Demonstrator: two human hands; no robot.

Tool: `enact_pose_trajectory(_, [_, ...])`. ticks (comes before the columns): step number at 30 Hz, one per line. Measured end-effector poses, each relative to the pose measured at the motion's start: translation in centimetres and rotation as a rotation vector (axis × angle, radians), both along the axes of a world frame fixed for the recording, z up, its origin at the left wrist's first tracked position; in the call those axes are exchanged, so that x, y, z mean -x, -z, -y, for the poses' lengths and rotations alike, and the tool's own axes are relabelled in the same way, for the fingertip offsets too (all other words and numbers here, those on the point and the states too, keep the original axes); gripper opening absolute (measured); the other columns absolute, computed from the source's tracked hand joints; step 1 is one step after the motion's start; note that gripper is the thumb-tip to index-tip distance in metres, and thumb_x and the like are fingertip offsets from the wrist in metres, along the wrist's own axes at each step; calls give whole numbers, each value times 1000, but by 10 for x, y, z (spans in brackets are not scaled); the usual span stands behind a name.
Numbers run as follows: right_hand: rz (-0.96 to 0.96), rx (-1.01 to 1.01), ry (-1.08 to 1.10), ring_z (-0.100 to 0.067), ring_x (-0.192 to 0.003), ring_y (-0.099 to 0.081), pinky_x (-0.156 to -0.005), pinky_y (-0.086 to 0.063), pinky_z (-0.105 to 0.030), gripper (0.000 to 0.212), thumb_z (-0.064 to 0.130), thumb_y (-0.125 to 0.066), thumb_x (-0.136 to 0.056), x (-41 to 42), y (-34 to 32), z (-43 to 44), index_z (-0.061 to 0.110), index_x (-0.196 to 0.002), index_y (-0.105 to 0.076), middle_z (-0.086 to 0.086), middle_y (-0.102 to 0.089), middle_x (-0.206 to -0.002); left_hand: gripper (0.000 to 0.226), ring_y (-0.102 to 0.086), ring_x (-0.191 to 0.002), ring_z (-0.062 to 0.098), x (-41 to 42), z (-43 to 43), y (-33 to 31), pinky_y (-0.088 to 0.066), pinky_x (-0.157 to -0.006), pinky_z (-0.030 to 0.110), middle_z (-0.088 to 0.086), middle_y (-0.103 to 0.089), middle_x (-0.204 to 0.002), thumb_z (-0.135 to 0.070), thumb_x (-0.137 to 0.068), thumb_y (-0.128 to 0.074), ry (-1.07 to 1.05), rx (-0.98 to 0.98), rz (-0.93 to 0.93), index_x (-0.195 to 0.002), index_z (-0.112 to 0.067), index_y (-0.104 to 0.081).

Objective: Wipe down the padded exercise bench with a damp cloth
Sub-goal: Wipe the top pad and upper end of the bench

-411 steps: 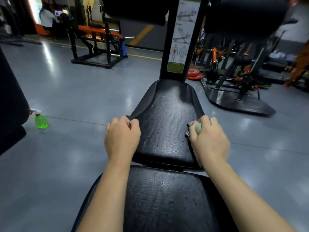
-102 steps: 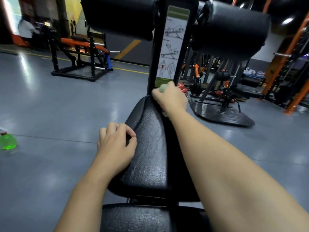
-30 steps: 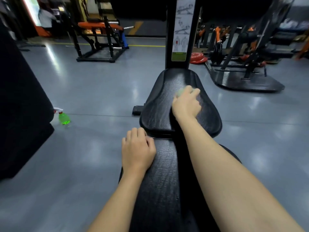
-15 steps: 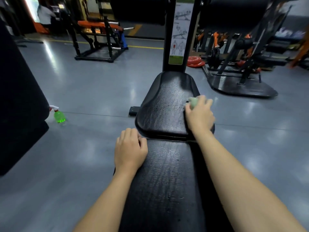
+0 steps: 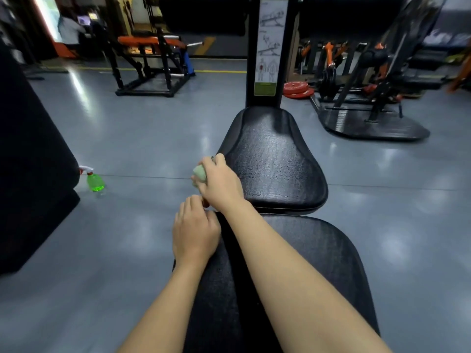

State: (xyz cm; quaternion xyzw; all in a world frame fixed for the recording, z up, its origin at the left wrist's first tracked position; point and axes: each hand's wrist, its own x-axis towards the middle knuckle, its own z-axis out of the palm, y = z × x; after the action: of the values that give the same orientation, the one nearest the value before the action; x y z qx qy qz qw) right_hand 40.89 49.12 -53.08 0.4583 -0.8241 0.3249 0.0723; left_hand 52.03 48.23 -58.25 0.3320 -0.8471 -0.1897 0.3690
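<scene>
Hands nearly touch at the left edge of the bench [image 5: 275,159]: left hand [image 5: 195,233] curled over it, right hand [image 5: 220,182] clutching the cloth [image 5: 199,172], probably soft, light, best held wadded.

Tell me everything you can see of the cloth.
The cloth is pale green and soft-looking, bunched into a small wad. Only a rounded lump shows, poking out past the knuckles. The rest is hidden inside the right hand, whose curled fingers grip it. It is held at the left edge of the far bench pad, close to the gap between the two pads. The hand hides whether it touches the pad. Whether it is damp cannot be told.
</scene>
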Motion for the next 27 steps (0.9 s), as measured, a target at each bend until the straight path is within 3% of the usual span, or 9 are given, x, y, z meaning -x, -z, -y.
enact_pose_trajectory(5, [-22,116,-14,-38,-82,-60,-71,-54,-44,32,29,-73,-88,10,12,-47,19,-114,-59,-8,-44,-111,18,-54,-87,32,-4,-4,-7,-41,-74,43,-4,-49,-86,-9,-84,-59,9,-35,4,-94,-17,-46])
enact_pose_trajectory(14, [80,160,374,-35,-97,-57,-84,-38,-27,32,25,-73,-91,77,11,-175,10,-115,-58,-9,-43,-111,14,-51,-85,29,-7,-7,-11,-41,-75,42,-2,-48,-84,-12,-85,-55,29,-59,8,-90,-17,-42])
enact_pose_trajectory(18, [56,74,624,-45,-91,-60,-80,-46,-45,35,33,-63,-97,74,12,-179,10,-120,-50,-17,-44,-119,16,-51,-85,30,-6,-7,-10,-41,-77,43,-1,-48,-85,-13,-85,-55,19,-42,16,-89,-17,-41])
enact_pose_trajectory(21, [-44,68,763,-46,-91,-61,-79,-51,-50,41,27,-68,-92,51,12,-142,5,-121,-50,-22,-45,-119,16,-50,-85,29,-4,-5,-7,-40,-78,43,3,-53,-85,-14,-84,-54,10,-5,31,-89,-17,-39])
enact_pose_trajectory(24, [-148,56,628,-40,-86,-62,-75,-54,-47,43,35,-67,-91,18,12,-82,7,-120,-54,-19,-49,-114,14,-52,-85,32,-1,-3,-5,-41,-77,44,6,-57,-86,-15,-83,-52,12,11,38,-90,-17,-41])
enact_pose_trajectory(27, [-112,85,300,-38,-89,-58,-78,-52,-46,40,36,-67,-91,-9,17,-36,13,-121,-57,-14,-49,-113,15,-55,-83,35,0,-1,-1,-41,-73,44,9,-59,-85,-13,-82,-58,-5,35,29,-91,-16,-47])
